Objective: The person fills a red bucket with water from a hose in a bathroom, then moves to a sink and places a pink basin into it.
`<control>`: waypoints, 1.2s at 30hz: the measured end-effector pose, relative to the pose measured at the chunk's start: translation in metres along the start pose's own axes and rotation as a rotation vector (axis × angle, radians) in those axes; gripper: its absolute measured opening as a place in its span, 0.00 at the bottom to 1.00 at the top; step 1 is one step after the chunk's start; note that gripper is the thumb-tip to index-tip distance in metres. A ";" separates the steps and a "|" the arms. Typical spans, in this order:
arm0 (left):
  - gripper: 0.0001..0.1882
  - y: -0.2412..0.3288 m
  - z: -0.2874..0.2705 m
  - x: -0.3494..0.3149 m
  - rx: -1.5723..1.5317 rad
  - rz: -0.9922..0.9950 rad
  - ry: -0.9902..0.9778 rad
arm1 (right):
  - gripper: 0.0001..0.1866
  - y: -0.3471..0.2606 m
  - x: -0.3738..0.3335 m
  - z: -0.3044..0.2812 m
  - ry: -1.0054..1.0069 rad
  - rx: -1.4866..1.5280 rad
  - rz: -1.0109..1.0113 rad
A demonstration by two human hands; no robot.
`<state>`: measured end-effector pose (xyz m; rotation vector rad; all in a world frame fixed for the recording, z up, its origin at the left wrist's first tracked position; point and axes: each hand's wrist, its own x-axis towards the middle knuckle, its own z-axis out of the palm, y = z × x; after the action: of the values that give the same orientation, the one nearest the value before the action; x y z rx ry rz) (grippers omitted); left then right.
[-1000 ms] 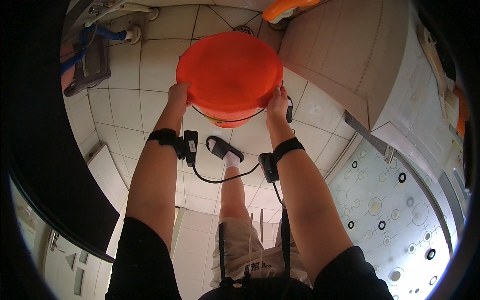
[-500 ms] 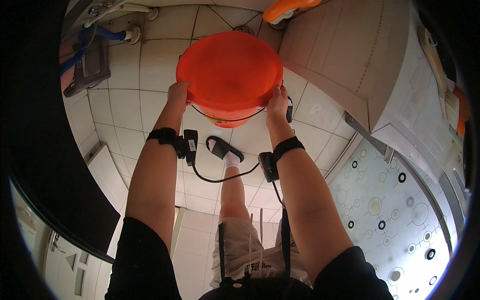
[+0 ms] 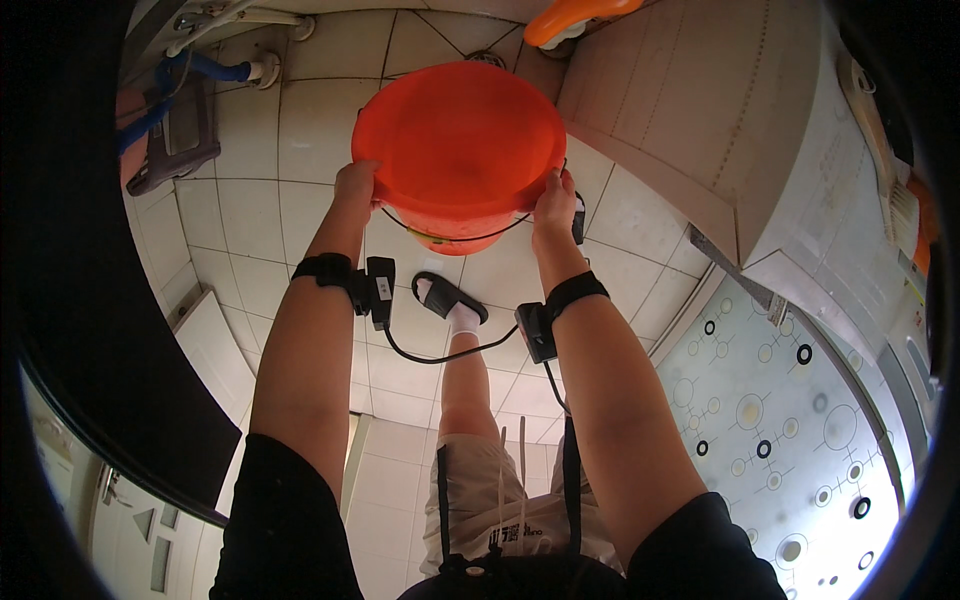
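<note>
An orange-red plastic bucket (image 3: 460, 135) is held out in front of me, its wide mouth facing me and tilted forward. My left hand (image 3: 356, 188) grips the rim on the near left. On the near right, my right hand (image 3: 554, 207) is closed round the rim by the handle joint. A thin dark wire handle hangs slack below the rim, with a yellow-green grip (image 3: 428, 238) on it. No contents can be made out inside the bucket. The undersides of both hands' fingers are partly hidden behind the rim.
Beneath lies a light tiled floor (image 3: 330, 115) with a round drain (image 3: 487, 60) at the far side. A blue hose (image 3: 215, 68) and pipes are at the far left. A pale boxy unit (image 3: 690, 110) with a brush (image 3: 903, 215) stands right. A patterned glass panel (image 3: 790, 430) is lower right.
</note>
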<state>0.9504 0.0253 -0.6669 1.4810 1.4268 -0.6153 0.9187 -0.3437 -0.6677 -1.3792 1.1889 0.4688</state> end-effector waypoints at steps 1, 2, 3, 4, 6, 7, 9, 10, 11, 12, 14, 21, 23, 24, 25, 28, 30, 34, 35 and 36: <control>0.31 0.000 0.002 -0.002 0.004 0.000 0.002 | 0.40 -0.001 -0.001 -0.001 0.000 0.004 -0.001; 0.32 0.000 0.003 -0.003 0.005 -0.006 0.006 | 0.40 -0.001 -0.001 -0.002 0.000 0.009 -0.003; 0.32 0.001 0.002 -0.003 0.005 -0.007 0.011 | 0.40 -0.002 -0.002 -0.001 -0.003 0.002 0.001; 0.32 0.002 0.001 -0.002 0.005 -0.009 0.017 | 0.40 -0.003 -0.003 0.000 -0.005 -0.001 0.004; 0.32 0.003 -0.003 -0.002 0.014 -0.010 0.020 | 0.39 -0.003 -0.005 0.002 -0.009 -0.006 0.006; 0.32 0.002 -0.004 -0.002 0.019 -0.012 0.023 | 0.39 -0.002 -0.007 0.003 -0.011 -0.007 0.008; 0.32 0.004 -0.003 -0.005 0.011 -0.015 0.019 | 0.40 0.001 -0.003 0.003 -0.009 -0.005 0.004; 0.32 0.006 0.001 -0.007 0.006 -0.015 0.013 | 0.40 0.002 0.002 0.001 -0.004 -0.003 -0.001; 0.32 0.008 0.005 -0.009 0.012 -0.018 0.021 | 0.40 0.004 0.007 -0.001 0.000 -0.001 -0.006; 0.31 0.008 0.005 -0.010 0.017 -0.019 0.029 | 0.40 0.006 0.009 0.000 0.001 0.004 -0.006; 0.31 0.009 0.007 -0.011 0.009 -0.018 0.026 | 0.40 0.008 0.013 -0.001 0.003 0.007 -0.008; 0.30 0.004 -0.002 -0.004 -0.023 0.005 0.003 | 0.40 0.008 0.008 0.005 0.022 -0.002 0.004; 0.30 0.004 -0.001 -0.004 -0.027 -0.002 0.003 | 0.40 0.008 0.007 0.005 0.025 0.001 0.009; 0.30 0.005 0.000 -0.004 -0.029 -0.007 0.004 | 0.40 0.007 0.008 0.004 0.024 -0.001 0.007; 0.30 0.005 0.001 -0.004 -0.030 -0.012 0.005 | 0.40 0.006 0.009 0.004 0.024 -0.002 0.006; 0.30 0.006 0.002 -0.003 -0.010 -0.010 0.013 | 0.40 0.004 0.010 0.000 -0.004 0.007 0.012; 0.29 0.005 0.001 -0.001 -0.015 -0.003 -0.004 | 0.40 0.003 0.008 0.000 -0.015 0.009 0.020; 0.29 0.004 -0.004 0.005 -0.016 -0.004 -0.004 | 0.40 0.000 0.003 0.006 0.001 -0.017 0.003; 0.29 0.005 -0.006 0.006 -0.025 -0.001 -0.011 | 0.39 0.000 0.002 0.008 0.006 -0.024 -0.004; 0.29 0.005 -0.004 0.005 -0.030 -0.001 -0.018 | 0.40 -0.001 0.003 0.007 0.016 -0.039 -0.009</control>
<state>0.9556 0.0315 -0.6682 1.4477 1.4173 -0.6037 0.9230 -0.3384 -0.6711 -1.4232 1.1912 0.4774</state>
